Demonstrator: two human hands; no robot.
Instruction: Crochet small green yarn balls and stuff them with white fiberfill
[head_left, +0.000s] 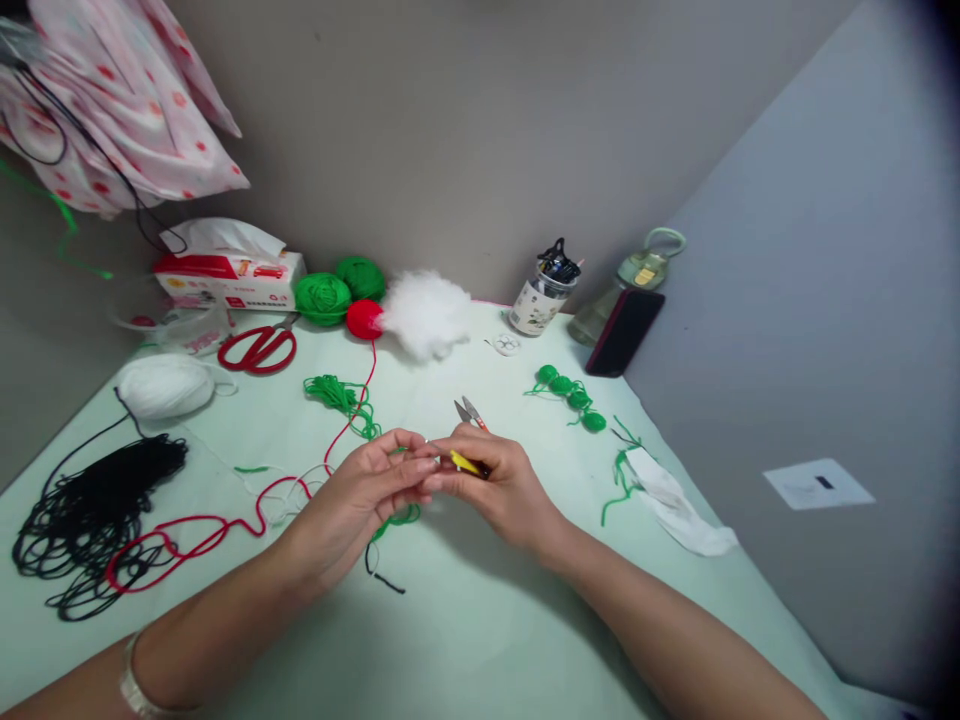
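My right hand is closed around a crochet hook with a yellow handle; its thin metal shaft points left toward my other hand. My left hand is closed in a pinch, its fingertips meeting the hook's tip. Whatever lies between those fingers is hidden. Green yarn shows just below the left hand, and a loose green skein lies beyond it. Small snips with an orange handle rest on the table just behind my right hand. A short black yarn piece lies nearer to me.
Left: black yarn, red yarn, white yarn ball, red-handled scissors. Back: tissue box, green balls, red ball, white stuffing, pen jar. Right: phone, green crocheted balls, white cloth.
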